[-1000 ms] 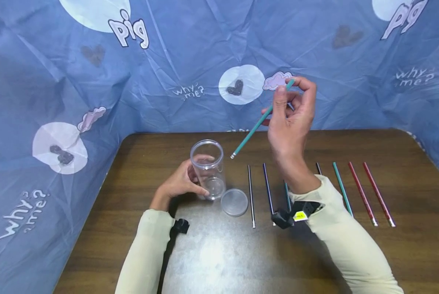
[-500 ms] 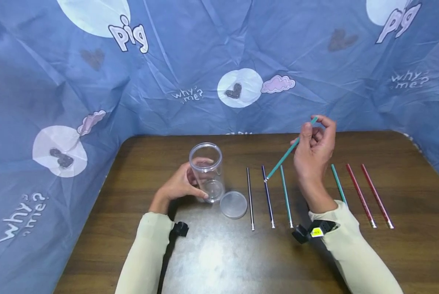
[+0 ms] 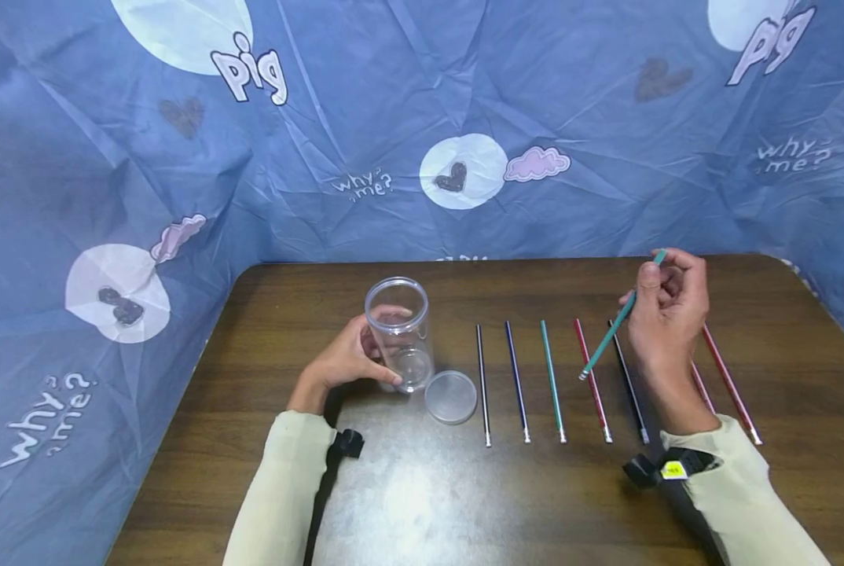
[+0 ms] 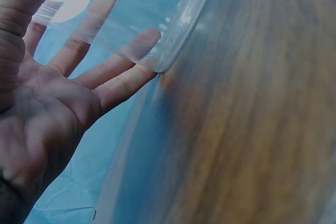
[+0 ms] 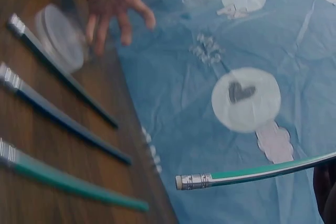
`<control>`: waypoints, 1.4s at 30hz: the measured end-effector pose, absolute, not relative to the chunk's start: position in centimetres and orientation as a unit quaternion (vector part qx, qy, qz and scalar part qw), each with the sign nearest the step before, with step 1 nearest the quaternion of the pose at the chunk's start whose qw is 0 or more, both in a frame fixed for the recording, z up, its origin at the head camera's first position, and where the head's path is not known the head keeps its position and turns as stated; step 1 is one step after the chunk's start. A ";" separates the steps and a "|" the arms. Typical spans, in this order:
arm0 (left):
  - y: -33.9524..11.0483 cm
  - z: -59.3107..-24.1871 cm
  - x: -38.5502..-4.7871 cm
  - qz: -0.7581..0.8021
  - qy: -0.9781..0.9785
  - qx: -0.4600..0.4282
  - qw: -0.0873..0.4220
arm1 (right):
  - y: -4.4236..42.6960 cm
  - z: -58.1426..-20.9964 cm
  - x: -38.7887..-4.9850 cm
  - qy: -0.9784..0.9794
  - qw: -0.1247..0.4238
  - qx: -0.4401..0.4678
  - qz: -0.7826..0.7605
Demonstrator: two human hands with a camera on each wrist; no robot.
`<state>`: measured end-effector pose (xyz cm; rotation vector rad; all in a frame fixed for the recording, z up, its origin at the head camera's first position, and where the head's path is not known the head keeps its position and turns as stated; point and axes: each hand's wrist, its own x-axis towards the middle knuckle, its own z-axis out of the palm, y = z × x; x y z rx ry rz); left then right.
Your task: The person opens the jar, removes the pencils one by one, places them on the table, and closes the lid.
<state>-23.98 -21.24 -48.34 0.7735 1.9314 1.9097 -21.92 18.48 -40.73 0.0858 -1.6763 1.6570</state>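
Note:
In the head view my left hand (image 3: pixel 351 350) holds a clear plastic jar (image 3: pixel 413 334) upright on the table, thumb and fingers round its side. The jar has no lid on and nothing shows inside it. The left wrist view shows the fingers (image 4: pixel 107 74) against the jar's wall. My right hand (image 3: pixel 668 318) pinches a teal pencil (image 3: pixel 609 338) near its upper end, above the right part of the pencil row. This pencil slants with its eraser end (image 5: pixel 194 181) down and to the left.
A round clear lid (image 3: pixel 451 397) lies beside the jar. Spaced pencils lie to its right: black (image 3: pixel 483 385), blue (image 3: pixel 517 381), teal (image 3: pixel 552 381), red (image 3: pixel 600 405), another dark one (image 3: pixel 630 393), and two red, one partly behind the right arm. A blue printed cloth (image 3: pixel 365 102) stands behind the table.
My right hand has moved right and down with the teal pencil, from near the jar to over the right part of the row. The left hand and jar have stayed in place.

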 end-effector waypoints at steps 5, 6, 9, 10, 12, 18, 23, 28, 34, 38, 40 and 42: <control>-21.2 -48.5 -24.1 0.675 0.666 0.274 0.161 | 22.2 -40.9 -21.3 -0.696 0.394 0.016 0.600; -21.2 -48.5 -24.1 0.675 0.666 0.275 0.160 | 23.0 -40.9 -21.1 -0.706 0.391 0.009 0.590; -21.2 -48.6 -24.2 0.672 0.668 0.278 0.159 | 25.3 -41.0 -20.4 -0.742 0.383 -0.005 0.551; -21.2 -48.6 -24.2 0.670 0.670 0.279 0.158 | 26.0 -41.1 -20.1 -0.756 0.380 -0.010 0.532; -21.3 -48.7 -24.2 0.666 0.673 0.282 0.156 | 27.4 -41.1 -19.6 -0.782 0.377 -0.021 0.496; -21.3 -48.6 -24.0 0.661 0.678 0.284 0.152 | 31.3 -41.8 -18.4 -0.850 0.344 -0.055 0.394; -21.3 -48.7 -23.8 0.666 0.671 0.285 0.160 | 34.7 -42.9 -17.9 -0.861 0.329 -0.070 0.381; -21.3 -48.6 -23.7 0.669 0.668 0.285 0.161 | 37.6 -44.2 -18.2 -0.858 0.323 -0.071 0.393; -21.4 -48.4 -23.9 0.665 0.673 0.287 0.148 | 39.8 -45.8 -19.0 -0.899 0.261 -0.100 0.336; -21.4 -48.4 -24.0 0.667 0.672 0.285 0.150 | 40.5 -46.5 -19.7 -0.939 0.189 -0.112 0.266; -21.4 -48.5 -24.0 0.666 0.673 0.284 0.151 | 40.8 -46.8 -20.1 -0.950 0.160 -0.107 0.247; -21.3 -48.5 -24.0 0.665 0.674 0.284 0.153 | 41.0 -47.1 -20.6 -0.955 0.139 -0.099 0.241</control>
